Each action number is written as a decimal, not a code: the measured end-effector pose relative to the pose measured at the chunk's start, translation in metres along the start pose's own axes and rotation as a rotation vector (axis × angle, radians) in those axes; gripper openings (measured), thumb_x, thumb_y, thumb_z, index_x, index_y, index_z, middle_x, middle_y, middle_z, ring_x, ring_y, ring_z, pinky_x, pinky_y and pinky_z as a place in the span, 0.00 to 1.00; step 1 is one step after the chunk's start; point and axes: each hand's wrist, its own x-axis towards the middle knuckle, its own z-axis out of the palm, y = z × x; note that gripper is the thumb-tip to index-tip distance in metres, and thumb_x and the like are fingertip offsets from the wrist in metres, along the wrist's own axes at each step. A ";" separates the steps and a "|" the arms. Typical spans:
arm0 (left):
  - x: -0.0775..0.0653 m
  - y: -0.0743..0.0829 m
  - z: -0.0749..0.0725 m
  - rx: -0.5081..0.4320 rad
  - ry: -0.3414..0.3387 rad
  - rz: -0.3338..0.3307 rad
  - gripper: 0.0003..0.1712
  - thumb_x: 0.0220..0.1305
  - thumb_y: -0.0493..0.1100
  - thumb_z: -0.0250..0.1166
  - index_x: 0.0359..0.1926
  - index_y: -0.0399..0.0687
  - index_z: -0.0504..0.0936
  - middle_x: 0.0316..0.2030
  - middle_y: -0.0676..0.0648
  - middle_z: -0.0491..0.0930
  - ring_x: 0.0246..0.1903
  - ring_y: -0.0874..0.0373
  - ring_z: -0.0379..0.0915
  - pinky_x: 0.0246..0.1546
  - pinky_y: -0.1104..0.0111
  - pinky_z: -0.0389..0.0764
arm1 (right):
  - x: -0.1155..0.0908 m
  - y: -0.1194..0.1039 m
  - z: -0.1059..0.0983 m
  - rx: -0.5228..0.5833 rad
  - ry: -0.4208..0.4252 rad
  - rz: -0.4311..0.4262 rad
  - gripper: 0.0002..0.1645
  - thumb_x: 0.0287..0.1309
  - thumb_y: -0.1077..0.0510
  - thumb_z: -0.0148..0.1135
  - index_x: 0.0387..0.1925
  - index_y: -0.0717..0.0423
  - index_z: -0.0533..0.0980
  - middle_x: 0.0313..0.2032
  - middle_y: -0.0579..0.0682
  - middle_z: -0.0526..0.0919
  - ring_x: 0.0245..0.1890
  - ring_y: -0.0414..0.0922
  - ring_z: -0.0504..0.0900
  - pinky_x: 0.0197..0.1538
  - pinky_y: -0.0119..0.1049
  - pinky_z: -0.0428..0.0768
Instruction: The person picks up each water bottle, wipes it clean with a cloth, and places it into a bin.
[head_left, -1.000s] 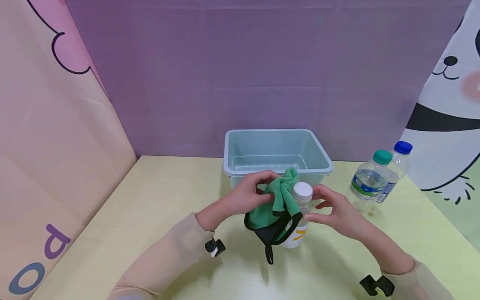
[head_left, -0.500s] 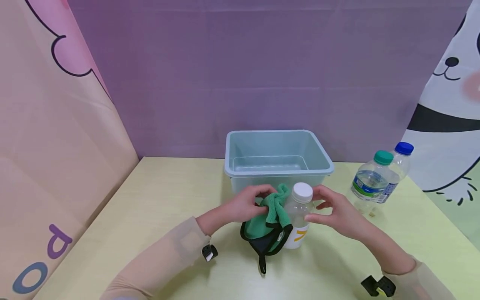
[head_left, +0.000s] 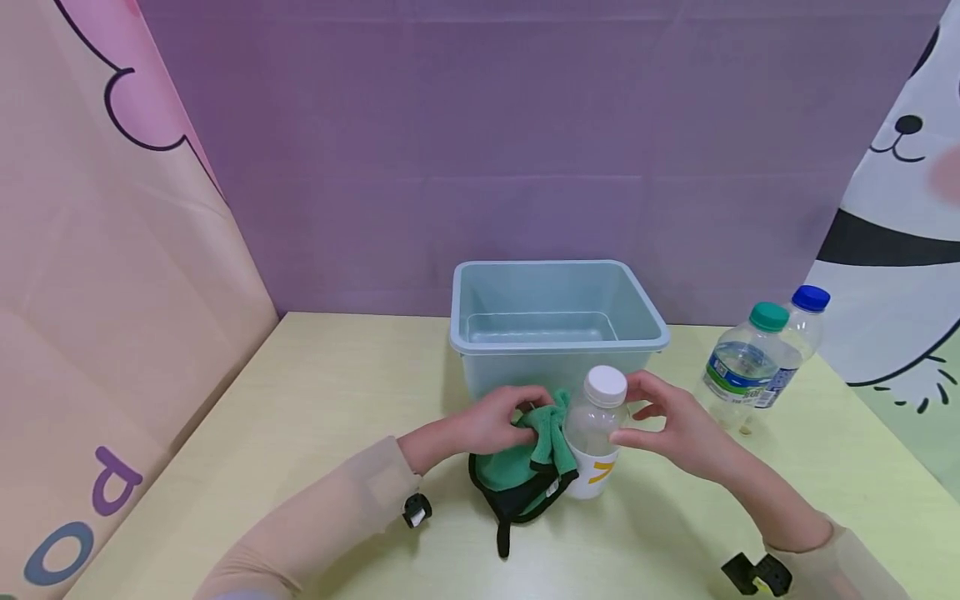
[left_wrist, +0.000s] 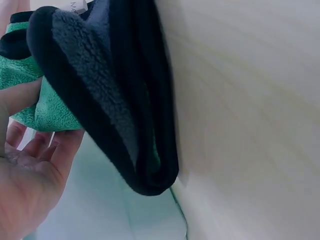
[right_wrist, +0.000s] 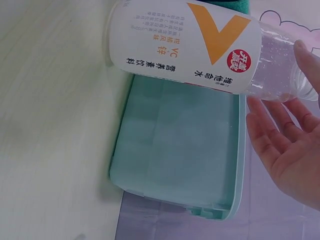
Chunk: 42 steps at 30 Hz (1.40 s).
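Observation:
A clear plastic bottle (head_left: 592, 433) with a white cap and a white label bearing an orange mark stands upright on the table. My right hand (head_left: 675, 429) holds it lightly by its upper part, thumb on the near side and fingers behind, as the right wrist view also shows. Left of the bottle, my left hand (head_left: 498, 425) pinches a green cloth (head_left: 513, 471) between thumb and fingers. The cloth has black edging, a dark grey patch and a hanging loop. Its folds hang low beside the bottle; whether they touch the bottle is unclear.
A light blue plastic bin (head_left: 555, 362) stands just behind the hands. At the right, beyond my right hand, are a bottle with a green cap (head_left: 738, 367) and one with a blue cap (head_left: 806, 325). A purple backdrop (head_left: 480, 158) rises behind the table.
My left hand has moved down and slightly left with the cloth, uncovering more of the bottle. My right hand and the bottle have stayed nearly still.

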 end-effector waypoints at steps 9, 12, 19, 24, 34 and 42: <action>0.003 0.012 -0.008 -0.170 0.130 0.013 0.16 0.57 0.25 0.62 0.46 0.40 0.78 0.41 0.47 0.79 0.43 0.58 0.74 0.43 0.67 0.77 | 0.001 0.000 0.000 -0.002 0.008 -0.032 0.29 0.47 0.65 0.75 0.51 0.62 0.73 0.44 0.52 0.81 0.44 0.38 0.78 0.43 0.37 0.81; 0.005 0.017 -0.011 -0.226 0.161 0.020 0.16 0.57 0.25 0.61 0.47 0.38 0.78 0.41 0.45 0.79 0.43 0.59 0.74 0.40 0.67 0.79 | 0.001 0.000 0.000 -0.002 0.009 -0.037 0.29 0.47 0.65 0.75 0.51 0.61 0.73 0.44 0.51 0.81 0.45 0.38 0.78 0.43 0.37 0.81; 0.011 0.032 -0.021 -0.296 0.210 0.052 0.17 0.58 0.25 0.62 0.49 0.34 0.78 0.47 0.40 0.79 0.47 0.57 0.76 0.41 0.67 0.79 | 0.002 -0.001 -0.001 0.003 -0.001 -0.028 0.28 0.48 0.64 0.74 0.51 0.61 0.73 0.45 0.52 0.81 0.45 0.39 0.77 0.43 0.36 0.80; 0.013 0.036 -0.024 -0.283 0.200 0.035 0.17 0.59 0.26 0.62 0.51 0.35 0.78 0.48 0.41 0.79 0.47 0.57 0.75 0.40 0.68 0.79 | 0.003 -0.001 -0.001 -0.003 -0.005 -0.025 0.27 0.49 0.64 0.74 0.51 0.61 0.73 0.45 0.52 0.81 0.45 0.39 0.77 0.43 0.36 0.80; 0.005 0.019 -0.016 -0.130 0.118 -0.005 0.18 0.59 0.27 0.62 0.51 0.39 0.79 0.43 0.46 0.81 0.44 0.59 0.75 0.41 0.67 0.78 | 0.002 0.000 -0.001 -0.003 -0.001 -0.020 0.28 0.48 0.64 0.74 0.51 0.60 0.73 0.45 0.51 0.81 0.45 0.40 0.78 0.43 0.37 0.80; 0.001 -0.001 -0.002 0.086 -0.017 -0.025 0.18 0.57 0.30 0.65 0.50 0.41 0.81 0.41 0.49 0.82 0.38 0.61 0.74 0.43 0.71 0.74 | 0.001 -0.001 0.000 -0.005 0.001 -0.017 0.28 0.48 0.64 0.74 0.51 0.61 0.73 0.45 0.52 0.82 0.45 0.39 0.78 0.43 0.37 0.81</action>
